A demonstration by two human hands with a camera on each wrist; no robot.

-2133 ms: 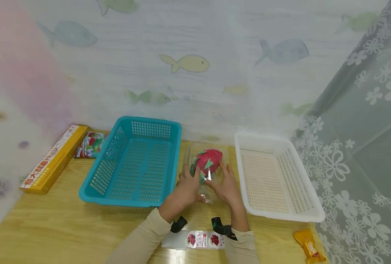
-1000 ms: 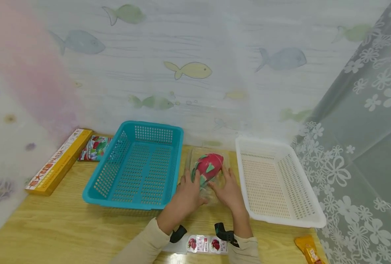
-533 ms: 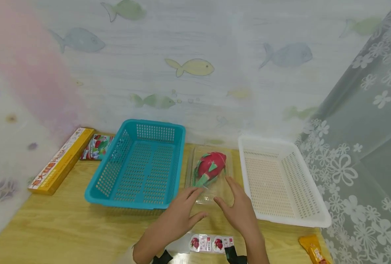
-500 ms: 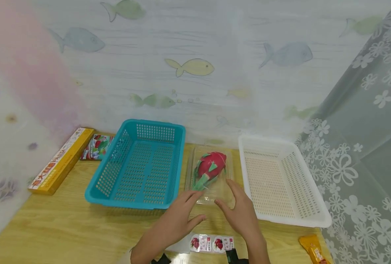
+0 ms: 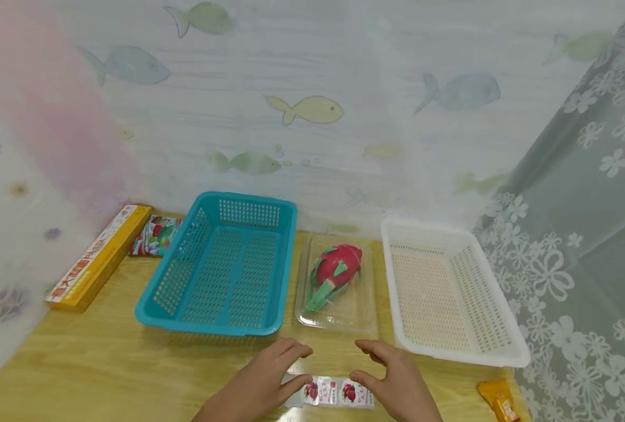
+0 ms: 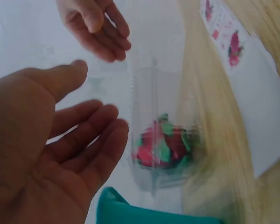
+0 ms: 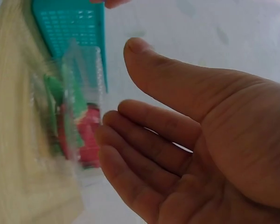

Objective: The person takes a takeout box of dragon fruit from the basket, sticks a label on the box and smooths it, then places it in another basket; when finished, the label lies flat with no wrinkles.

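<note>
A red dragon fruit with green scales (image 5: 338,265) lies inside a clear plastic clamshell box (image 5: 338,321), between the two baskets. My left hand (image 5: 270,375) is in front of the box with its fingers loosely bent and nothing in them; its palm shows in the left wrist view. Facing it, my right hand (image 5: 396,378) is likewise relaxed, holding nothing, as the right wrist view confirms. Below and between the hands lies a strip of labels (image 5: 338,391) printed with dragon fruit pictures, its left part overlapped by the left thumb.
A teal basket (image 5: 212,329) stands left of the box, a white basket (image 5: 465,355) right of it. At the far left are a long yellow pasta box (image 5: 98,261) and a colourful packet (image 5: 156,235). An orange packet (image 5: 498,400) lies at the front right.
Both hands have left the clamshell box and drawn back toward the front edge, above the label strip. The box with the dragon fruit stays in place, now fully visible.
</note>
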